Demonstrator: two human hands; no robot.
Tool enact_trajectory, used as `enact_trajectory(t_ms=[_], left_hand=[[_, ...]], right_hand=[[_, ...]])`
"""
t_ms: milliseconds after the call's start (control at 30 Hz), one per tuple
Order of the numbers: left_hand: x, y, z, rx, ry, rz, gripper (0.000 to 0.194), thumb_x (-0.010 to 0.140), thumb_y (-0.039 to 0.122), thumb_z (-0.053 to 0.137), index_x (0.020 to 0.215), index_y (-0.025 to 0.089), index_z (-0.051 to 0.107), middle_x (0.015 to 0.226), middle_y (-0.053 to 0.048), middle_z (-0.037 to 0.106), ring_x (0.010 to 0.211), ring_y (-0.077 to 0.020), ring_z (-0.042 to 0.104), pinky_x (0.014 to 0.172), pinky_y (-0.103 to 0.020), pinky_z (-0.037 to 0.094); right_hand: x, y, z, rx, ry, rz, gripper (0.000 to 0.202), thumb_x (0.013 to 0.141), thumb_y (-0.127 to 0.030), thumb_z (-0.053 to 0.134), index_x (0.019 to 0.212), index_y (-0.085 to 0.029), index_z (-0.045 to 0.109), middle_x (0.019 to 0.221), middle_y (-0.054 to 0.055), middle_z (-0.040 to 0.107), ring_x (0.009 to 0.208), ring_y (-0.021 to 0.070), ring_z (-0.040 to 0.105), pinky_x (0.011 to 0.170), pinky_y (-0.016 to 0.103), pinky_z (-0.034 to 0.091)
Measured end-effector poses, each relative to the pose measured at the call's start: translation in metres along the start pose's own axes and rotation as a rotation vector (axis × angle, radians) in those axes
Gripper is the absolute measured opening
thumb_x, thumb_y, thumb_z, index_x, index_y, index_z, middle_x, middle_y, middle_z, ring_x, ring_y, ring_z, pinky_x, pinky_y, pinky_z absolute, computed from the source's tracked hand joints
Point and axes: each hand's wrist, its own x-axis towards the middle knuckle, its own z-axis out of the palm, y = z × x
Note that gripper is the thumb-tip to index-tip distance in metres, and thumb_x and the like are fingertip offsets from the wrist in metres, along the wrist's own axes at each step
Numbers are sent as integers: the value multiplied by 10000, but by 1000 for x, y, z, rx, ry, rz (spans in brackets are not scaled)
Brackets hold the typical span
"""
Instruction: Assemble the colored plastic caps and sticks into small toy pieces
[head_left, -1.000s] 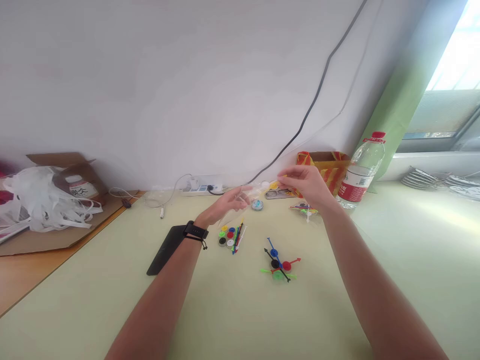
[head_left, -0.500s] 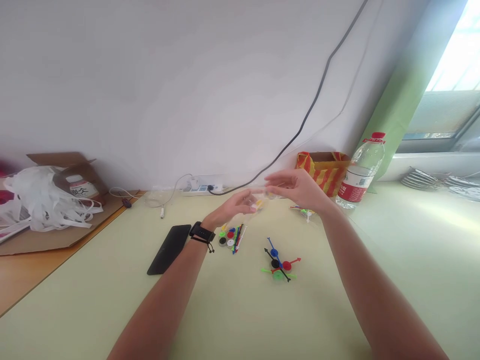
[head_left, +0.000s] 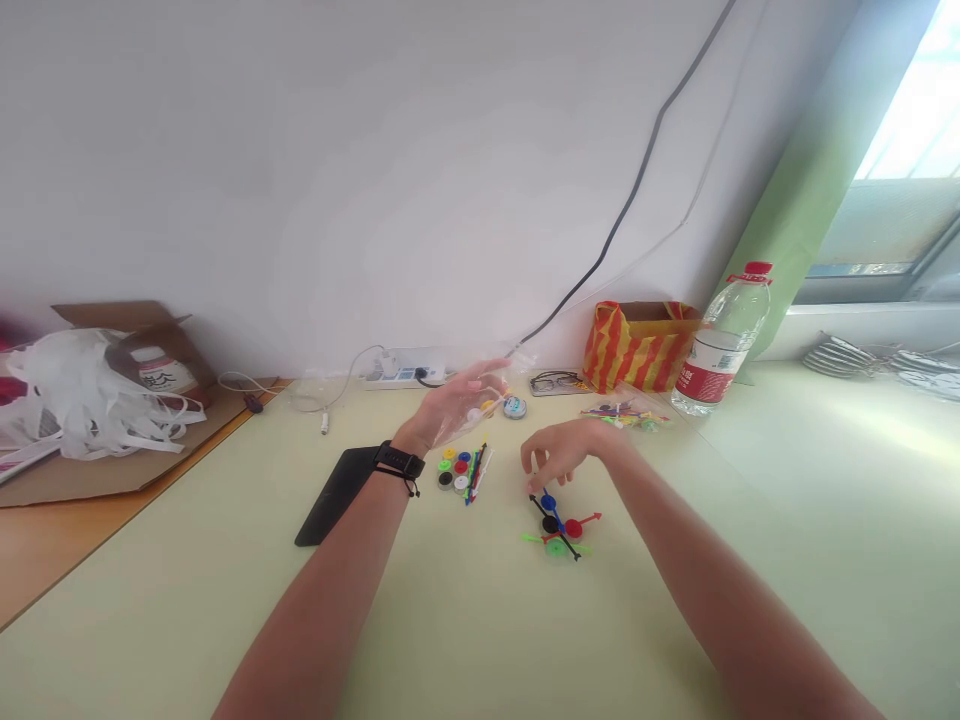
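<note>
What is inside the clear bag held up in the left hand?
Through the clear bag in the left hand, a few small pieces show, one white and one yellow. The palm covers the bag's lower part, so anything there is hidden.

I'm looking at what seems a plain room in a home or small office, with a makeshift work desk. There's a pale green table [head_left: 465, 640] against a bare white wall [head_left: 337, 170], a black cable [head_left: 637, 185] running loose down it to a power strip [head_left: 401, 372]. A water bottle [head_left: 721, 340] stands by the window sill [head_left: 862, 325], green curtain [head_left: 814, 170] beside it. Cardboard box [head_left: 142, 330] and white plastic strips [head_left: 75, 390] sit at the left, a phone [head_left: 337, 495] lies flat.
</note>
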Motion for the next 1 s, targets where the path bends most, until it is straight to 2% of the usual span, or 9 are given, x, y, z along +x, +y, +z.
enact_trajectory(t_ms=[100,233,367,467,567,700,833,900,1000], left_hand=[[0,-1,-3,24,13,4,542,880,319,616,1410,209,613,1124,-107,657,987,-241,591,853,-348,416],[1,-7,-11,168,8,-10,525,893,347,636,1395,194,621,1091,-110,679,1057,-266,596,943,-374,385],[0,-10,-18,361,27,-54,566,906,388,658,1441,223,576,1120,-98,681,1111,-272,581,978,-384,368],[-3,-11,-24,443,68,-69,604,910,434,650,1471,235,546,1127,-97,672,1078,-258,576,929,-370,390],[-5,-13,-32,480,89,-81,627,923,444,630,1499,229,511,1104,-96,660,1045,-243,567,884,-348,404],[-7,-20,-40,522,102,-99,609,926,435,636,1491,243,515,1097,-82,647,1068,-239,565,884,-340,413],[-5,-24,-38,560,104,-111,605,887,446,698,1444,252,566,1082,-70,636,1056,-237,580,923,-359,433],[-3,-24,-32,579,79,-109,609,872,452,722,1432,263,575,1077,-61,632,1026,-229,592,918,-358,447],[0,-21,-21,637,23,-95,615,866,458,740,1428,273,572,1068,-58,642,938,-212,594,852,-337,464]], right_hand=[[26,-1,12,-34,-149,16,553,591,-530,899,985,-200,695,837,30,728,712,193,701,640,277,532],[42,9,16,53,-277,-166,420,612,-479,880,828,-157,716,696,6,690,642,153,653,609,249,499],[34,23,8,237,-235,-250,340,668,-406,846,835,-135,728,674,5,692,611,130,636,621,245,507],[19,31,-3,333,-76,-294,275,704,-343,820,842,-128,719,729,29,722,614,122,637,629,248,514],[1,37,-14,401,153,-353,255,730,-344,809,832,-135,707,726,33,717,634,132,648,638,261,520],[-23,47,-28,478,601,-382,332,751,-443,821,871,-153,713,730,35,709,663,150,649,659,293,535],[-44,46,-40,591,1070,-425,428,725,-525,848,932,-179,702,776,41,705,690,174,658,680,336,569],[-52,39,-42,633,1188,-463,438,717,-533,857,933,-188,695,816,47,705,695,175,656,689,347,580],[-59,21,-40,632,1193,-487,410,714,-516,867,887,-190,689,803,46,692,674,173,649,681,350,580]])
